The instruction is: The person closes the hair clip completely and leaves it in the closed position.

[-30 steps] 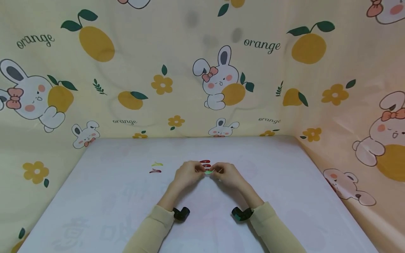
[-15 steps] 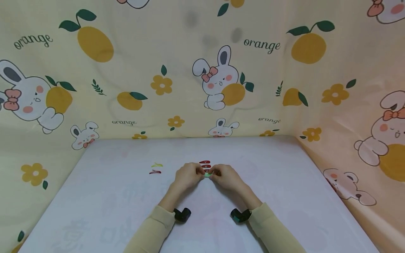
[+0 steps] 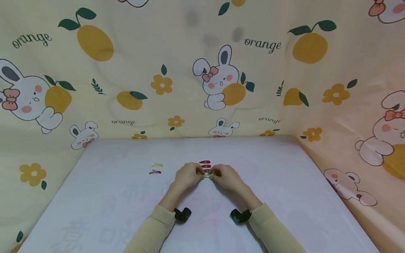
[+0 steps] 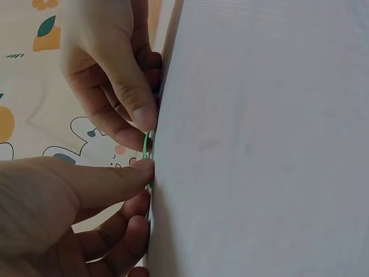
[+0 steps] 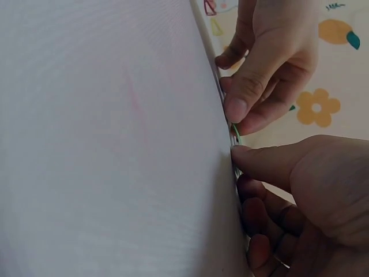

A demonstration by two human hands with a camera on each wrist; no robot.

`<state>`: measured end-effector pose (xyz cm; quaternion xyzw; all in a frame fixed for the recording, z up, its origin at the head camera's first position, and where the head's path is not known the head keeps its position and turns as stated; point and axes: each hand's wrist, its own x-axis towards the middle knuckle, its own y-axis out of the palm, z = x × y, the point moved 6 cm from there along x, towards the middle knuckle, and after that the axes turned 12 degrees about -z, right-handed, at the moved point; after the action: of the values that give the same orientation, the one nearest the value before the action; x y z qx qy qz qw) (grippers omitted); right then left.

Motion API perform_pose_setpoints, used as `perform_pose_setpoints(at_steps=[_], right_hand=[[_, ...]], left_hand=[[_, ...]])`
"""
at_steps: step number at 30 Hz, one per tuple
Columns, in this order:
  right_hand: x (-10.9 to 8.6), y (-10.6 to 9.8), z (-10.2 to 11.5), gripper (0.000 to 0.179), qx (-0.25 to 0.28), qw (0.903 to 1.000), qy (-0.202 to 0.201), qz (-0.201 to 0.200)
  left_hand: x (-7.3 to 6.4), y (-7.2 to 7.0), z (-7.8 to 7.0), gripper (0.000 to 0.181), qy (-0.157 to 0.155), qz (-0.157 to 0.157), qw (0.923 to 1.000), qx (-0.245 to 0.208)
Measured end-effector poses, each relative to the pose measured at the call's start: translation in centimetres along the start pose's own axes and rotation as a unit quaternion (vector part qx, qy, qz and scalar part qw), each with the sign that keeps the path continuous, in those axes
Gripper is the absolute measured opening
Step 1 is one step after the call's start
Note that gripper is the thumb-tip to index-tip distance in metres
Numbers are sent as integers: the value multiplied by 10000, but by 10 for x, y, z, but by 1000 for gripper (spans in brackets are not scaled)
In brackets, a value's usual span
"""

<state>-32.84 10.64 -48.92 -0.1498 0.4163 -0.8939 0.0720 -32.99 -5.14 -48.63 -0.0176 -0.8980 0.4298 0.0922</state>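
A small green hair snap clip (image 3: 207,175) lies between both hands, close on the table just in front of a column of red snap clips (image 3: 206,166). My left hand (image 3: 190,173) pinches its left end between thumb and finger, while my right hand (image 3: 226,175) pinches the other end. In the left wrist view a thin green strip of the clip (image 4: 145,147) shows between the two thumbs. The right wrist view shows the same clip (image 5: 237,134) bowed between the fingertips, its ends hidden by them.
Left of the hands lie a yellow snap clip (image 3: 156,164) and a dark red one (image 3: 155,172), both with their arms spread. The white table (image 3: 126,211) meets a patterned cloth (image 3: 177,102) behind and at the sides.
Both hands have moved slightly toward the person with the green clip, from overlapping the nearest red clip to just in front of it. Over the last half second they hardly move.
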Motion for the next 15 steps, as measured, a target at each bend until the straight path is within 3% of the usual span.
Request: perform_pose_setpoints(at_steps=[15], right_hand=[[-1,0,-1,7,4,9999,-93,-82]], left_hand=[[-1,-2,-2,4,67,-35,9999,-73]])
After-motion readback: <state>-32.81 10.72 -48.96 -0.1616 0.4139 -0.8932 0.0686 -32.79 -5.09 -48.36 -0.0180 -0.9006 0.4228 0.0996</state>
